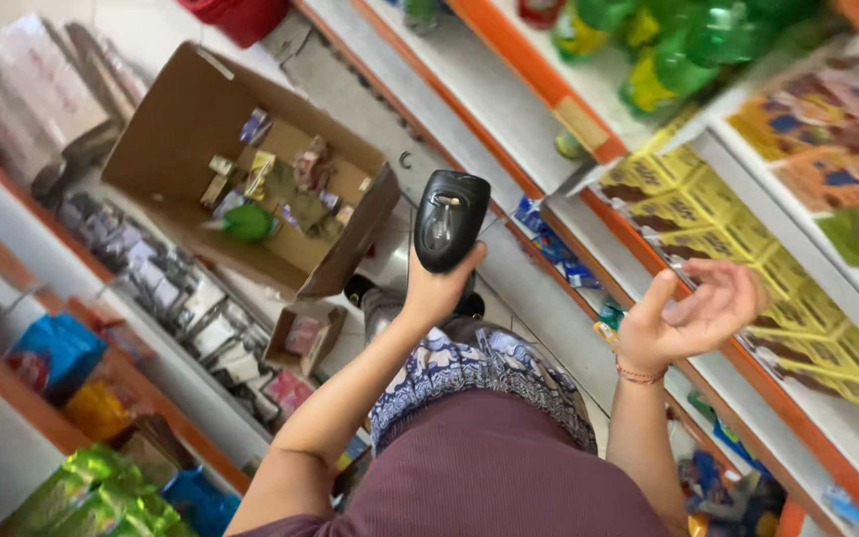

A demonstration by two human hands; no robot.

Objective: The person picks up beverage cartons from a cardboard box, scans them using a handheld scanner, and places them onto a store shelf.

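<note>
The black plastic handheld barcode scanner point(449, 219) stood with its long axis running up and away from the body, its head pointing toward the open brown cardboard box point(251, 169) of mixed small packets on the floor. The left hand point(436, 288) was nearer, its fingers point(469, 261) clenched around the scanner's grip from below. The right hand point(693, 313) hung well apart, fingers released and curled, empty, just before the stacked yellow cartons point(718, 224) on the orange-edged shelf point(748, 383).

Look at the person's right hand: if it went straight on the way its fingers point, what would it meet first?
Probably the yellow boxes on the shelf. The right hand is open, empty, its fingers aimed toward them, though depth is hard to judge from above.
</note>
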